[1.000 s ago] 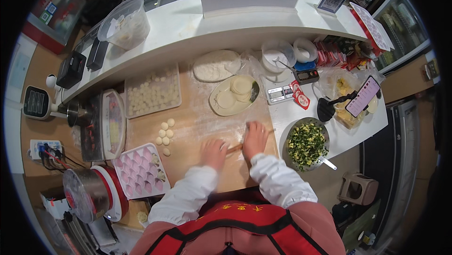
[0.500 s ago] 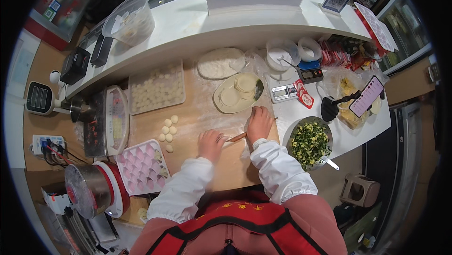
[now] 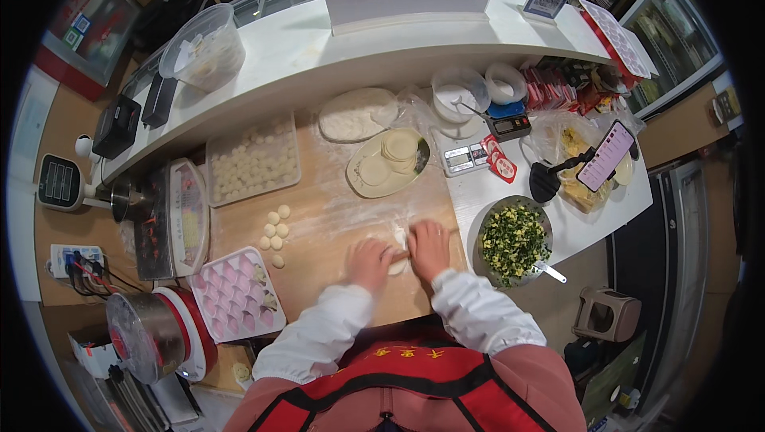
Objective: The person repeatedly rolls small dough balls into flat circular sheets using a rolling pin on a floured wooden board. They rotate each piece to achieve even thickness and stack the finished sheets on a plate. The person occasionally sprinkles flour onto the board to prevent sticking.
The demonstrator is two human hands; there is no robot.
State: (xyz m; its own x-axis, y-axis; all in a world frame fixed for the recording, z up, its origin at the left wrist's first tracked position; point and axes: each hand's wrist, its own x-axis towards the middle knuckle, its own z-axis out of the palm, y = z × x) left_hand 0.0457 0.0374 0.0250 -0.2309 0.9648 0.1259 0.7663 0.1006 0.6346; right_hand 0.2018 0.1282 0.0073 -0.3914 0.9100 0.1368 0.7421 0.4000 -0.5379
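Observation:
A short wooden rolling pin lies across a small piece of white dough on the wooden board. My left hand, blurred by motion, is closed over the pin's left end. At the other end, the fingers of my right hand curl over the pin and hide its tip. Another pale patch of dough shows just beyond the pin. Several small dough balls lie left of my hands. Farther back, a plate holds stacked round dough wrappers.
A bowl of chopped green and yellow filling stands at the right. On the left are a pink-and-white tray and a plastic box of dough balls. Flour, a scale and a phone on a stand sit farther back.
The rolling pin has shifted toward me and turned from slanted to nearly level, with dough now beneath it. My right hand has come nearer, and my left hand has moved onto the pin.

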